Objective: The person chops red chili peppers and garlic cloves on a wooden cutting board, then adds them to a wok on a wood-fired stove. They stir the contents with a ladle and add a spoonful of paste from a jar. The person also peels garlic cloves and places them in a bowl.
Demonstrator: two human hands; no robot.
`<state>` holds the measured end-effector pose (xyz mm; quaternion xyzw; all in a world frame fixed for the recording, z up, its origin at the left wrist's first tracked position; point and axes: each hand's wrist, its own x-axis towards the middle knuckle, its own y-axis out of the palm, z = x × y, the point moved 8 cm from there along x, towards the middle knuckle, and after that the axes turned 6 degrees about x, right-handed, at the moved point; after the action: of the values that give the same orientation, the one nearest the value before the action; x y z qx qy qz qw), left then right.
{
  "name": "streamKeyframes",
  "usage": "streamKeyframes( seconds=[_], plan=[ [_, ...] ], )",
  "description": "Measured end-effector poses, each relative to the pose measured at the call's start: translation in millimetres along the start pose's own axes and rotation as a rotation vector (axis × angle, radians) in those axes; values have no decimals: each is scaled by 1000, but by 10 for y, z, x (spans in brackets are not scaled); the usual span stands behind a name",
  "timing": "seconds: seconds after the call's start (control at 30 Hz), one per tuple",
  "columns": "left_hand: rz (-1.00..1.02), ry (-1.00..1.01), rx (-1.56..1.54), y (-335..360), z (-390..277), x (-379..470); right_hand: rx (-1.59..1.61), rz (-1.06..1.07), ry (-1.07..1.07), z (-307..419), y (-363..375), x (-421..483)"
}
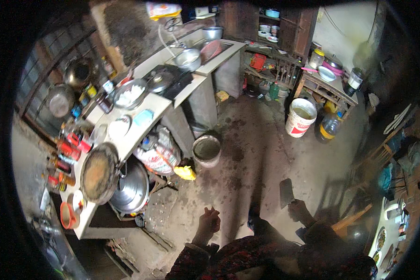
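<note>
My right hand [299, 212] grips a broad, dark-bladed cleaver [286, 192] by its handle, with the blade pointing away from me over the floor. My left hand [210, 224] is raised in front of my body, its fingers partly curled. Shadow hides whether anything small is in it. Neither hand touches a work surface. To the left of my left hand is a tiled counter [154, 111]. On its near end rests a round, worn chopping board [99, 174].
A glass bowl with white pieces [130, 93] stands near a lidded pan [160, 80] on the stove. Floor obstacles include a grey bucket [207, 150], a white bucket [301, 117] and an oil jug [329, 126]. A table with dishes [380, 238] is at right.
</note>
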<state>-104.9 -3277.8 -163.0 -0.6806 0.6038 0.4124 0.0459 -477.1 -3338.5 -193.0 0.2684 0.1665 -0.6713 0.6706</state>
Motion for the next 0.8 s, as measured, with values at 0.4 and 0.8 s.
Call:
streamKeyframes(
  seconds=[0.4,0.8],
  plan=[
    [30,59,-194,859,-1111,1833,-232,195,-37,1436,56,1997],
    [83,124,-92,1414,-2892,3986,-371,104,34,3085,314,3762]
  ],
)
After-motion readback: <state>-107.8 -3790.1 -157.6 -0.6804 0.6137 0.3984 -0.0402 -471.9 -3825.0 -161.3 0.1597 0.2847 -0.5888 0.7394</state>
